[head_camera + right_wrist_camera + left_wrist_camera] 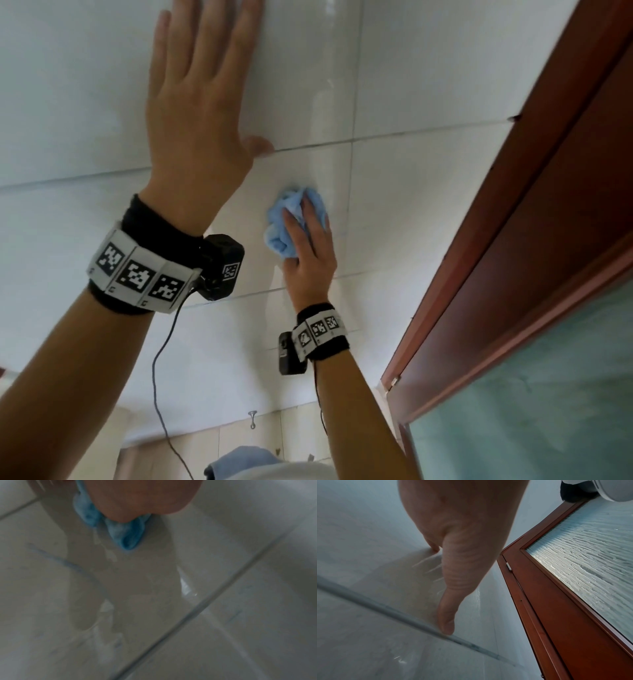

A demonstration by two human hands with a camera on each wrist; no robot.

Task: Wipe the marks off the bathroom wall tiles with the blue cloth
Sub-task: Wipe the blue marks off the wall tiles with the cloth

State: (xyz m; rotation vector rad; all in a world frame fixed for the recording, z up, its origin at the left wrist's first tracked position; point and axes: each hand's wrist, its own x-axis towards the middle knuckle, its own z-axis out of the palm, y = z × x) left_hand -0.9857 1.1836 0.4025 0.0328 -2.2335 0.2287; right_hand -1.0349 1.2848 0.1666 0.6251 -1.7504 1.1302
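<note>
White glossy wall tiles (pixel 428 85) fill the head view. My left hand (pixel 202 85) lies flat on an upper tile, fingers straight and spread; its thumb (pixel 447 622) touches a grout line. Lower down, my right hand (pixel 308 246) holds the bunched blue cloth (pixel 281 233) and presses it against a tile. In the right wrist view the cloth (pixel 123 534) sticks out below the palm (pixel 142 497), and a faint blue streak (pixel 65 561) shows on the tile beside it. A small bluish mark (pixel 343 234) sits just right of the hand.
A red-brown wooden door frame (pixel 513 222) with frosted glass (pixel 548 411) runs close along the right of the tiles. A metal hook (pixel 252 418) is on the wall below. A blue fabric (pixel 239 462) shows at the bottom edge.
</note>
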